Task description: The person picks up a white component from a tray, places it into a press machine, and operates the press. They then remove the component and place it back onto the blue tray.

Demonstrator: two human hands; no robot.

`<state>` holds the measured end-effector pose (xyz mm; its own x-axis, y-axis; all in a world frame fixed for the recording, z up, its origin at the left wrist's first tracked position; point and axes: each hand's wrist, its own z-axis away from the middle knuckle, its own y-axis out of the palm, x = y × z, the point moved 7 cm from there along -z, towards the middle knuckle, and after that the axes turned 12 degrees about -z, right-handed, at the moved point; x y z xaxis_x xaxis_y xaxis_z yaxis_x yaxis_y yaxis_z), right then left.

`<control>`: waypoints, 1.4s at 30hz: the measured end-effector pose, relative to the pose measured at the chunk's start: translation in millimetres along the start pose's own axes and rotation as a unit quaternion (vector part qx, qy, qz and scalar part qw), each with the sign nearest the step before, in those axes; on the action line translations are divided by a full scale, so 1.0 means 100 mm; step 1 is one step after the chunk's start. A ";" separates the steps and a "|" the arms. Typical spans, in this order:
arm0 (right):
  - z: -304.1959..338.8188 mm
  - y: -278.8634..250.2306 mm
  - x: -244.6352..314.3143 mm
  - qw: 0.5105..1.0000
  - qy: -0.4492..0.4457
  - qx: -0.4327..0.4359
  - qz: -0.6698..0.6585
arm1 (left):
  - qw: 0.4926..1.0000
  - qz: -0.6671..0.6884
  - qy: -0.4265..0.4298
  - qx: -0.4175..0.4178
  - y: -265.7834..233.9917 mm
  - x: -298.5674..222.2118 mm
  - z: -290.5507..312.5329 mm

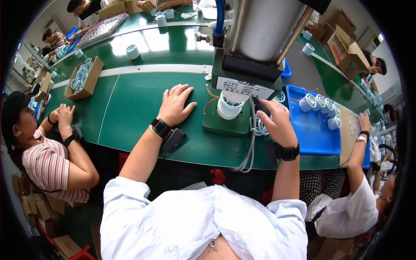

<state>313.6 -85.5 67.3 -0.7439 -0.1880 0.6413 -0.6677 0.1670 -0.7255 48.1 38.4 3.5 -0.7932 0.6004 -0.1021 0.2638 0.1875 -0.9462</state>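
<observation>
My left hand (175, 105) lies flat on the green bench with its fingers spread, empty, left of a bench press (249, 71). Under the press head, a pale blue-white round plastic housing (229, 108) stands upright on the green press base (225, 125), two thin coloured wires trailing from its left side. Close to the right side of the press is my right hand (279, 123), its thumb and fingers stretched out. Its fingertips are near a dark part beside the press head; whether they touch it is unclear. White round grilles (261, 127) lie partly hidden beside this hand.
Grey cables (250, 147) hang over the bench's front edge. On the right, a blue tray (314, 138) holds several white housings with wires. A cardboard box (85, 78) of pale rings stands at left. A lone housing (132, 52) sits farther back. Co-workers sit on both sides.
</observation>
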 end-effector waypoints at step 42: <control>0.63 -0.36 -0.89 0.912 0.098 -0.178 -0.357 | 0.975 -0.171 -0.096 -0.099 -0.93 0.96 0.47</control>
<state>405.4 -135.8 20.7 -0.0842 -0.2018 0.9758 -0.9248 0.3805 -0.0011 -77.9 42.3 67.0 -0.9369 0.3224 0.1355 0.0511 0.5095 -0.8590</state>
